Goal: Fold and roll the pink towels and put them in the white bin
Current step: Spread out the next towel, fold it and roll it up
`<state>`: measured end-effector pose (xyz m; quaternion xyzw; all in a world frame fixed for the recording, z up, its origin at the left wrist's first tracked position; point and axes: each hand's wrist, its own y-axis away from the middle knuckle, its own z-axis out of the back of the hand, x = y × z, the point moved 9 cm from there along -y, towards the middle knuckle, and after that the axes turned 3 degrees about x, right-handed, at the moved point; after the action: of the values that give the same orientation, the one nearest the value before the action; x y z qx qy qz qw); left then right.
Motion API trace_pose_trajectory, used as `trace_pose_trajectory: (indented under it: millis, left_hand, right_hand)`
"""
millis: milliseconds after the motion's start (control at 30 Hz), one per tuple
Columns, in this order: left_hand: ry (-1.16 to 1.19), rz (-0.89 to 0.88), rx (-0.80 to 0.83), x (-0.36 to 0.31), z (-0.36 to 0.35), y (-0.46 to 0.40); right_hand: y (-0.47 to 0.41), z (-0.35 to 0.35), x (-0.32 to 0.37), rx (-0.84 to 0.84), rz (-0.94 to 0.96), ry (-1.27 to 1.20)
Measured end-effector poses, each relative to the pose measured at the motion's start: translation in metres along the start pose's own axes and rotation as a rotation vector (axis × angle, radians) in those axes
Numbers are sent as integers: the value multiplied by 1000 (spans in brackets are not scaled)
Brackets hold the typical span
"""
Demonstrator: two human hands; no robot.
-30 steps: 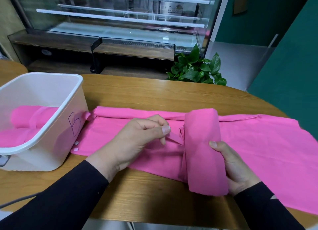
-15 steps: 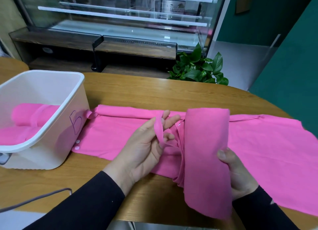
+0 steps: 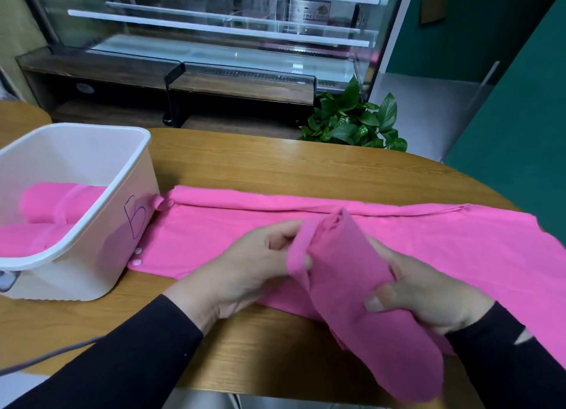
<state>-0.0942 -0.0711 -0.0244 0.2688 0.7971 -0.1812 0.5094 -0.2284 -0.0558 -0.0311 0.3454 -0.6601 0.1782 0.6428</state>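
Observation:
A rolled pink towel [image 3: 346,283] is lifted and tilted over the table's front edge. My right hand [image 3: 425,295] grips its right side with the thumb on top. My left hand [image 3: 245,271] pinches a thin pink strap [image 3: 298,249] at the roll's upper left end. Under both hands another pink towel [image 3: 428,243] lies spread flat across the wooden table [image 3: 275,169], its far edge rolled over. The white bin [image 3: 101,255], marked with a letter B, stands at the left with rolled pink towels [image 3: 49,206] inside.
A green potted plant [image 3: 355,124] stands behind the table's far edge. A glass display case [image 3: 214,41] fills the background. A grey cable [image 3: 46,356] hangs off the front left edge. Two white snap buttons [image 3: 137,257] sit at the flat towel's left corner.
The roll has been lifted and tipped toward me, hanging past the table edge. My left hand took hold of the strap at its end, and my right hand shifted onto the roll's side.

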Motion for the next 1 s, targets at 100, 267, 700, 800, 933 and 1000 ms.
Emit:
trace_pose_trajectory:
  millis: [100, 267, 700, 800, 933, 1000]
  left_hand:
    - [-262, 32, -49, -6, 3, 2]
    - [-1000, -12, 103, -12, -20, -1]
    - [-1052, -130, -153, -8, 53, 2]
    - [-1265, -74, -26, -3, 46, 0]
    - [-1724, -36, 105, -7, 24, -9]
    - [-1752, -68, 53, -20, 19, -13]
  right_hand:
    - [-4, -7, -5, 82, -130, 188]
    - [-17, -8, -3, 98, -253, 586]
    - [-7, 24, -20, -237, -206, 753]
    - [-9, 22, -18, -245, -171, 815]
    - [-25, 11, 5, -221, -53, 1003]
    - [-31, 14, 16, -251, -4, 976]
